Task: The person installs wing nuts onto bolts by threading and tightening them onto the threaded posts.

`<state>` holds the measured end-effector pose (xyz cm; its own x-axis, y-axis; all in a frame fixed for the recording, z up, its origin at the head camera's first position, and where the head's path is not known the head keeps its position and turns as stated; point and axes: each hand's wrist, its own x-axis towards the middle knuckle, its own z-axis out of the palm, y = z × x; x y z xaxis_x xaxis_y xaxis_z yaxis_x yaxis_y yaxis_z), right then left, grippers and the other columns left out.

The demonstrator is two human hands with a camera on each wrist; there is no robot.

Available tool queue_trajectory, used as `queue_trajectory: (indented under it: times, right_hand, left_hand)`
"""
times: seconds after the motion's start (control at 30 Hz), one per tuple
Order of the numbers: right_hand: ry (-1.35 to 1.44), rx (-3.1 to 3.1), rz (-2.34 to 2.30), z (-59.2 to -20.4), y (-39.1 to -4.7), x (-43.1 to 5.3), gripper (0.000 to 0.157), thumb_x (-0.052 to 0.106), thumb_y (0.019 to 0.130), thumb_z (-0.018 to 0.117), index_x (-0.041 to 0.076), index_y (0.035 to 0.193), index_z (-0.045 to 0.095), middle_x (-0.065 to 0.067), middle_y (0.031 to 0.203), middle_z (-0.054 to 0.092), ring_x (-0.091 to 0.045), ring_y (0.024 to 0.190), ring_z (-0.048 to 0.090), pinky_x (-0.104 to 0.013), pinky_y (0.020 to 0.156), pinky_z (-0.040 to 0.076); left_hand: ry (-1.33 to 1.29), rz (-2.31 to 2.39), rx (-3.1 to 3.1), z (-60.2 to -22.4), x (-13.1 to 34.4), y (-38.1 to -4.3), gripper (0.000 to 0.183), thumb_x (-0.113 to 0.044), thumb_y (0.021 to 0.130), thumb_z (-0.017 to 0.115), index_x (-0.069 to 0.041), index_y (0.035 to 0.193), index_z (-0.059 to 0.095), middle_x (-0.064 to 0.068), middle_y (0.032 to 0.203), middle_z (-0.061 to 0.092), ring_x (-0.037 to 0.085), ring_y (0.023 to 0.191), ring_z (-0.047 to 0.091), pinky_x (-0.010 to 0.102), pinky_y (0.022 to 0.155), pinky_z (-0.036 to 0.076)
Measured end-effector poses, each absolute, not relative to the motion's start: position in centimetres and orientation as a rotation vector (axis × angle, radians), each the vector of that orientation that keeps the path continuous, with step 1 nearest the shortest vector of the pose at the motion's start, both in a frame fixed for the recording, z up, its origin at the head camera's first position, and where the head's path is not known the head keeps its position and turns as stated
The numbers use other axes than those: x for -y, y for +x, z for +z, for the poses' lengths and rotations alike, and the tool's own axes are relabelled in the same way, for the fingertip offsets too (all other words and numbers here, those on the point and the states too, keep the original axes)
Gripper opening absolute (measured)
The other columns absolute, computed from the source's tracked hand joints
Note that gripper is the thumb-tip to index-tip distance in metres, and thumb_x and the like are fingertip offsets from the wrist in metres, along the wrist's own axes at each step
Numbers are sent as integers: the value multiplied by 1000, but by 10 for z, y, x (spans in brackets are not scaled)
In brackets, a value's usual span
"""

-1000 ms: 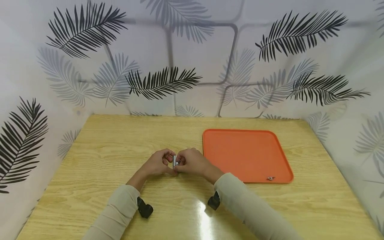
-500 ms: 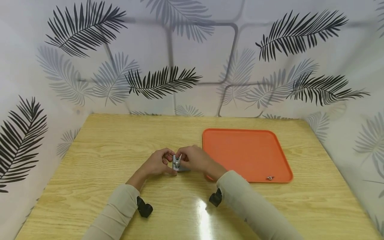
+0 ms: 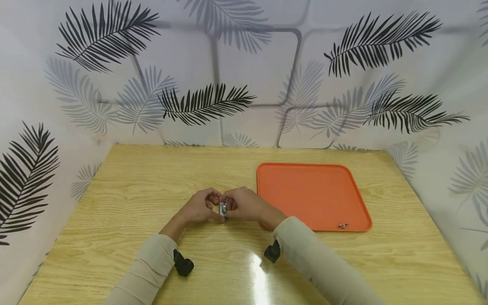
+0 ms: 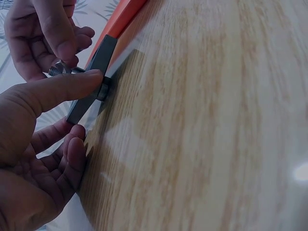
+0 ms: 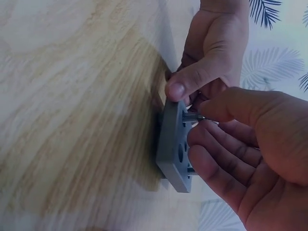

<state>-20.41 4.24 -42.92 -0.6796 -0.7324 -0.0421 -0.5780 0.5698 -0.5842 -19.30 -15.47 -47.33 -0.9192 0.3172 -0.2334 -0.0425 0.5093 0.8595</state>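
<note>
My left hand (image 3: 201, 206) holds a small grey plate (image 5: 169, 144) at one end, its thumb across the edge and its fingers beneath. Holes run through the plate, and a threaded bolt (image 5: 192, 117) sticks out of its face near the left thumb. A second bolt (image 5: 191, 171) shows near the other end, partly behind my right fingers. With thumb and forefinger my right hand (image 3: 245, 204) pinches a small shiny wing nut (image 4: 59, 67) at the first bolt's end. A bolt head (image 4: 104, 90) protrudes from the plate's other side. The right fingers hide part of the wing nut.
An orange tray (image 3: 305, 195) lies right of the hands on the wood-grain table (image 3: 152, 169). Near its front right corner is a small metal piece (image 3: 343, 225) that looks like a wing nut. A leaf-patterned cloth (image 3: 244, 63) stands behind the table.
My right fingers drew back to the right, baring more of the plate and wing nut, then closed in over them again. The left hand keeps its hold in the same place.
</note>
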Motion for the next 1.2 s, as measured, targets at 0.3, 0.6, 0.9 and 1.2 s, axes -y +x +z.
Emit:
queue_trajectory:
  times: [0.3, 0.6, 0.9, 1.2]
  right_hand:
    - [-1033, -2603, -793, -432, -202, -43, 6, 10, 87, 72, 5, 92, 73, -5, 80, 74, -11, 71, 67, -34, 83, 57]
    - [-1014, -2566, -873, -429, -208, -53, 13, 0, 87, 66, 2, 99, 70, -8, 85, 73, -10, 73, 64, -19, 66, 52]
    - [-1043, -2506, -834, -431, -204, -46, 26, 5, 90, 69, -1, 116, 68, -9, 87, 76, -13, 77, 71, -17, 69, 53]
    - [-1026, -2588, -844, -436, -203, -44, 7, 7, 87, 73, 4, 92, 71, -7, 82, 75, -10, 73, 68, -15, 66, 51]
  left_hand:
    - [229, 1376, -2381, -473, 155, -194, 61, -11, 74, 88, -4, 125, 57, 10, 108, 57, 18, 84, 46, 29, 76, 43]
    - [205, 1372, -2380, -472, 155, -193, 60, -11, 73, 88, -8, 125, 58, 8, 106, 55, 19, 83, 46, 31, 76, 43]
    - [215, 1354, -2387, -473, 155, -192, 58, -12, 73, 88, -8, 123, 59, 8, 106, 57, 19, 84, 47, 31, 76, 43]
    - [214, 1348, -2389, -471, 155, -193, 59, -12, 73, 88, -8, 124, 58, 8, 106, 56, 19, 82, 47, 31, 76, 43]
